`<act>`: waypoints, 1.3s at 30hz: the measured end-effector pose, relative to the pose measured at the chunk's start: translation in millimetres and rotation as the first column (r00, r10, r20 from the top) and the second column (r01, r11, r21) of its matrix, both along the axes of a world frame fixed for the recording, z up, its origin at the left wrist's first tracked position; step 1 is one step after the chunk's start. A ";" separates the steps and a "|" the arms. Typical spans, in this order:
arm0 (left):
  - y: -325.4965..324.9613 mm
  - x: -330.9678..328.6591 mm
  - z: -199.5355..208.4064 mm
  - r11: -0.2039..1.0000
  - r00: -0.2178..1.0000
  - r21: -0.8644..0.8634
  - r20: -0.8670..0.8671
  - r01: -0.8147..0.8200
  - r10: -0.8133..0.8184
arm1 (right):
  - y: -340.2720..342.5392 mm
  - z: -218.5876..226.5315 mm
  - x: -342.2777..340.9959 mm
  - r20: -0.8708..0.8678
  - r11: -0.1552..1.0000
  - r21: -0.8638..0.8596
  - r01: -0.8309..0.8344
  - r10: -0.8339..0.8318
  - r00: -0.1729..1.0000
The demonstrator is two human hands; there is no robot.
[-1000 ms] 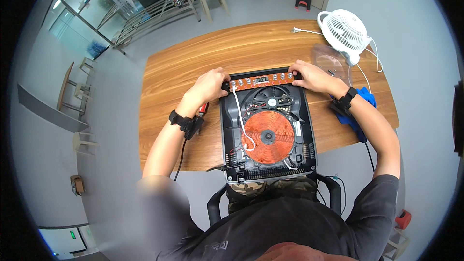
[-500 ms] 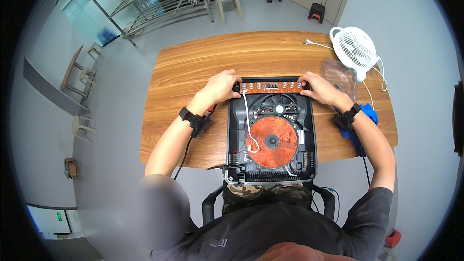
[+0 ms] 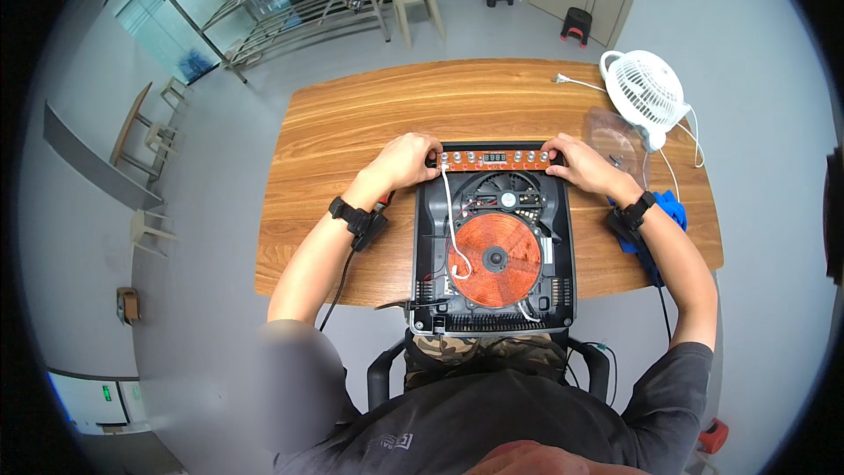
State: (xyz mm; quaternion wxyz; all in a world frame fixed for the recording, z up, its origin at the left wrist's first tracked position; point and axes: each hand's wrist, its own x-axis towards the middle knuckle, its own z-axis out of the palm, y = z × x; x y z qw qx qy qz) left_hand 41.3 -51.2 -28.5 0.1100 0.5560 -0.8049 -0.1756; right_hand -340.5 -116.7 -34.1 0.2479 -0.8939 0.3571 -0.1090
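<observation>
An opened induction cooker (image 3: 422, 255) lies in front of me, its near end overhanging the table edge above my lap. Inside it show a round copper coil (image 3: 514, 242), a black cooling fan (image 3: 481, 185) and a white cable (image 3: 452, 211) that runs up to the control board. That orange circuit board (image 3: 495, 160), with round buttons and a small display, lies across the cooker's far end. My left hand (image 3: 406, 161) pinches the board's left end; my right hand (image 3: 580, 164) pinches its right end. Both sets of fingers are closed, thumbs on the near side.
At the table's far right stands a white fan (image 3: 646, 92) with its cord and plug. Near it are a clear plastic tray (image 3: 609, 134) and a blue cloth (image 3: 671, 208). A red-and-black tool handle (image 3: 384, 200) pokes out by my left wrist. Dark cables trail from both wristbands.
Almost nothing differs. My left hand and forearm have shifted very slightly toward the right and nearer to me; the board stays between both hands.
</observation>
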 end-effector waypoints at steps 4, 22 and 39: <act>0.9 1.9 -3.0 1.000 0.999 -0.007 -0.042 0.008 -0.008 | -1.9 -3.7 -1.3 0.003 1.000 0.002 -0.015 0.015 1.000; 1.9 0.2 -0.3 1.000 0.999 0.022 -0.051 -0.010 0.011 | 2.6 -1.1 0.7 -0.009 1.000 -0.014 -0.008 0.008 1.000; 4.4 6.6 -13.3 0.992 0.997 -0.124 -0.062 0.036 -0.044 | -3.3 4.5 6.6 -0.024 0.999 -0.002 -0.037 0.037 0.999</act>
